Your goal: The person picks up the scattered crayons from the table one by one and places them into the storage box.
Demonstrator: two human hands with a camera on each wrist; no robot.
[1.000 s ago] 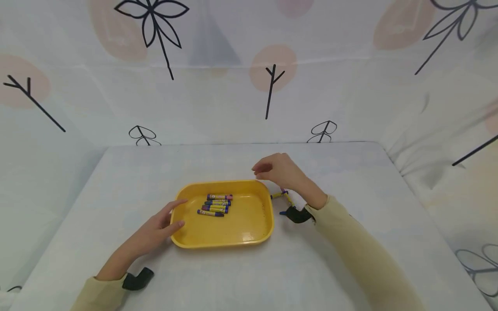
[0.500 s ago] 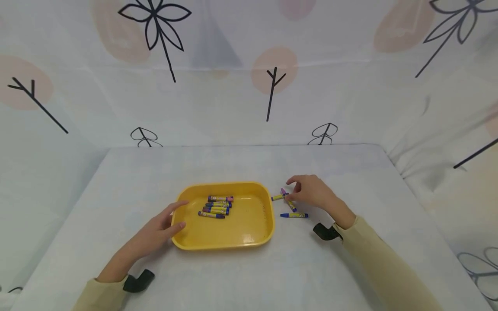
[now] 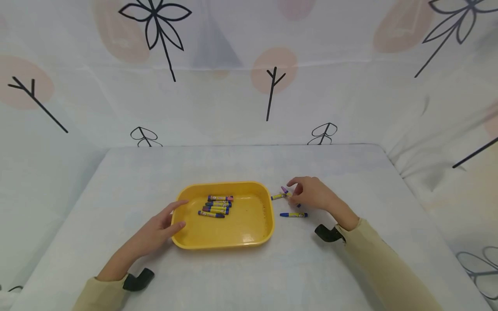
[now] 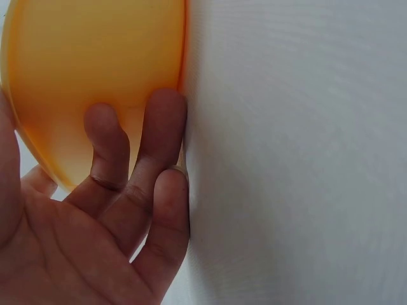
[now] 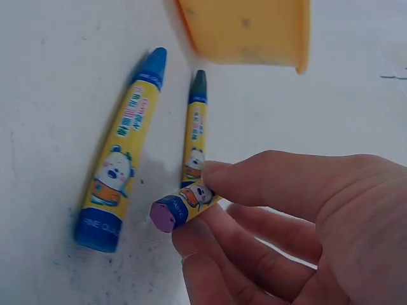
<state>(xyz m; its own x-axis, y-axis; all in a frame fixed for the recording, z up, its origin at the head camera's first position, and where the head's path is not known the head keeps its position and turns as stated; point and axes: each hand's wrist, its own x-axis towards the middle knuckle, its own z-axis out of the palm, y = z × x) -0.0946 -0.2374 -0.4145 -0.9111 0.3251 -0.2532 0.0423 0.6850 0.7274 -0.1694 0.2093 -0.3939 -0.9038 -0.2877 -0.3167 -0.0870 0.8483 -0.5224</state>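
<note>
On the left, my left hand point(image 3: 155, 229) holds the end of a yellow tray point(image 3: 233, 237), thumb and index finger over the rim. Its other fingers lie against the outer wall in the left wrist view. Beyond the tray's right side, my right hand point(image 3: 315, 192) pinches a purple crayon point(image 5: 184, 206) near its flat end, between thumb and fingers. A dark green crayon point(image 5: 196, 133) lies partly behind the purple one in the right wrist view. Nearer to me, a blue crayon point(image 3: 293, 214) lies apart, its tip pointing at the tray.
Several crayons point(image 3: 215, 210) lie side by side in the left half of the tray. A white cloth point(image 3: 249, 280) covers the table. Behind it rises a patterned fabric backdrop point(image 3: 233, 99).
My right hand has come from above the tray's far right corner down to the loose crayons and taken hold of the purple one, turning it slightly. The left hand stays at the tray.
</note>
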